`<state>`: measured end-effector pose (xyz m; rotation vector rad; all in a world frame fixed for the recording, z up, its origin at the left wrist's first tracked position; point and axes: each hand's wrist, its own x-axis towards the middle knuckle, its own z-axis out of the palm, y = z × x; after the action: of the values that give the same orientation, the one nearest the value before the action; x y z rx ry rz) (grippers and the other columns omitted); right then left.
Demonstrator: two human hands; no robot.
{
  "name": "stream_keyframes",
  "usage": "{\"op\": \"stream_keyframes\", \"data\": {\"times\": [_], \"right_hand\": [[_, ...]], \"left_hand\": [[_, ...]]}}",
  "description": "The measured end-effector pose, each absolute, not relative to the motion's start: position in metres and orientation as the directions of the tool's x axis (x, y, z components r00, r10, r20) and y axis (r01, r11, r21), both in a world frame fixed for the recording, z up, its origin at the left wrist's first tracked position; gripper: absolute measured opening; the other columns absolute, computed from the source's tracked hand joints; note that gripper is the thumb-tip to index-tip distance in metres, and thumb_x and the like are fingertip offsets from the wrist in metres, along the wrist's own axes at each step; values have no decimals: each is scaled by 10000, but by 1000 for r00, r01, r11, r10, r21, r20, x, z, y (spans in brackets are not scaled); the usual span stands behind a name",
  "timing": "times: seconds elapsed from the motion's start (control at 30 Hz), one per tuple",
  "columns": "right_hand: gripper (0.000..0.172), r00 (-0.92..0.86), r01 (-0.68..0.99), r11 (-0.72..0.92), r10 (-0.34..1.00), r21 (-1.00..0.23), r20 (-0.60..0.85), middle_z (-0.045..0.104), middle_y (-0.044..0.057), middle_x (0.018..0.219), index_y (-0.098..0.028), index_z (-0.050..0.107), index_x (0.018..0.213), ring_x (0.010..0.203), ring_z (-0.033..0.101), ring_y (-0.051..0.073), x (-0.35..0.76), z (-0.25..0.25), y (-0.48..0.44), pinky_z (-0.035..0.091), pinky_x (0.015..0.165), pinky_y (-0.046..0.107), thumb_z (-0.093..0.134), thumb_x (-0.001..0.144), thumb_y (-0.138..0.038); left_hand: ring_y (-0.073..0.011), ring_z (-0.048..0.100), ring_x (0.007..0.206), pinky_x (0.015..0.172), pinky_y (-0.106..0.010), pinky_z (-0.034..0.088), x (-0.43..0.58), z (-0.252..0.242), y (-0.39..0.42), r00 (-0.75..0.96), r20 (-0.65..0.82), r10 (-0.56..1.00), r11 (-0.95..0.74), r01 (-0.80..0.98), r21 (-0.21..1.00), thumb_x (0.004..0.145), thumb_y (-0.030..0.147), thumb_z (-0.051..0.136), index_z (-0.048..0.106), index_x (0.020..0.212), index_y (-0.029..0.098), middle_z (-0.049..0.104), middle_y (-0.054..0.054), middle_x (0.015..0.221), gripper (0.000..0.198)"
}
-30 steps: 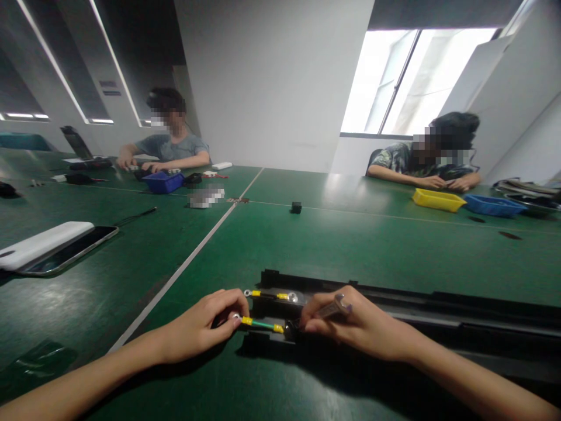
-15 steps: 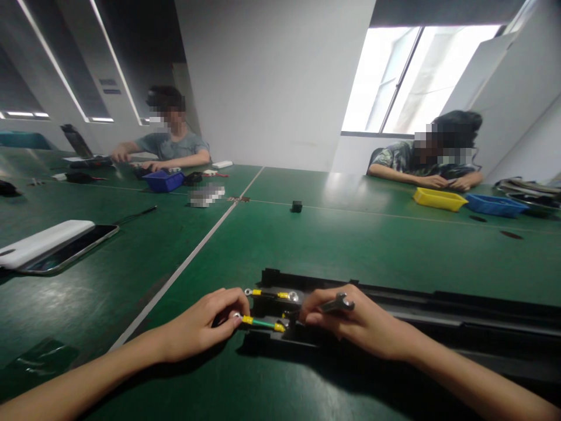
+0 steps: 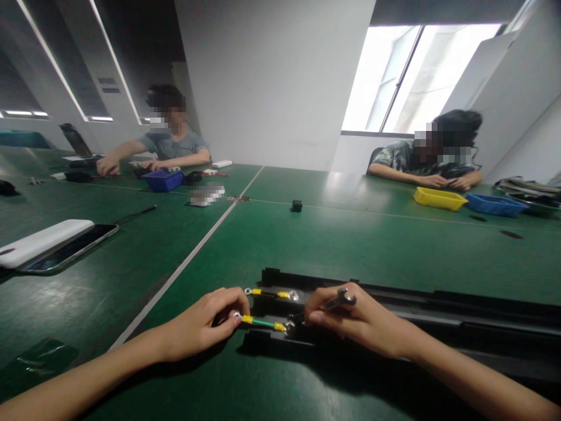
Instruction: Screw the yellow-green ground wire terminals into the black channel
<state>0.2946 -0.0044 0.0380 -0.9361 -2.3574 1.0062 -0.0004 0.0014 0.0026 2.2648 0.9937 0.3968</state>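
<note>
My left hand [image 3: 209, 320] pinches the ring terminal at the near end of a short green wire [image 3: 263, 323] with yellow sleeves. The wire's other terminal lies at a fastener inside a long black channel-shaped housing [image 3: 385, 299]. My right hand [image 3: 366, 323] is closed around a metal wrench [image 3: 340, 299], whose open jaw sticks out above the fingers. The wrench's lower end reaches toward the green wire's inner terminal; whether it grips the fastener I cannot tell. Beside it, a black wire [image 3: 268, 293] with yellow sleeves runs from another fastener to a free ring terminal.
A phone [image 3: 74, 251] and a white case [image 3: 46, 241] lie at left on the green table [image 3: 210, 251]. A small black block [image 3: 297, 206] sits ahead. Two people work across the table, near a dark blue bin [image 3: 163, 180], a yellow bin [image 3: 439, 199] and a blue bin [image 3: 496, 204].
My right hand and the wrench have shifted slightly right, uncovering more of the green wire's inner terminal. My left hand stays put. The left co-worker's arm has reached farther left.
</note>
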Motion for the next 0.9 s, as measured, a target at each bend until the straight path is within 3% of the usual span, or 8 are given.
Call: {"op": "stream_keyframes", "data": {"times": [0.33,0.67,0.9], "right_hand": [[217,-710,423,566,692,-708,129,663,30,791,-152,668,904,697,582,128,293,38,-3,442,685,226,510,945,-294],[268,-742,384,559,661,-735,115,634,15,735,-143,682,908,616,529,104,294,37,-3,418,612,201,528,937,-360],[275,-717,428,553,689,-714,104,644,26,737,-140,670,880,655,561,126,296,38,-5,430,644,222,496,950,-341]], "left_hand": [[-177,528,796,723,-255,409,-1,2,1,677,19,736,-517,544,661,922,201,407,531,920,181,590,-18,900,125],[-178,529,799,728,-259,419,-1,1,2,678,31,734,-524,537,661,922,210,402,534,916,180,594,-23,901,136],[-181,532,805,729,-264,415,-1,3,1,668,6,744,-506,557,659,922,214,392,531,918,179,586,-24,903,143]]}}
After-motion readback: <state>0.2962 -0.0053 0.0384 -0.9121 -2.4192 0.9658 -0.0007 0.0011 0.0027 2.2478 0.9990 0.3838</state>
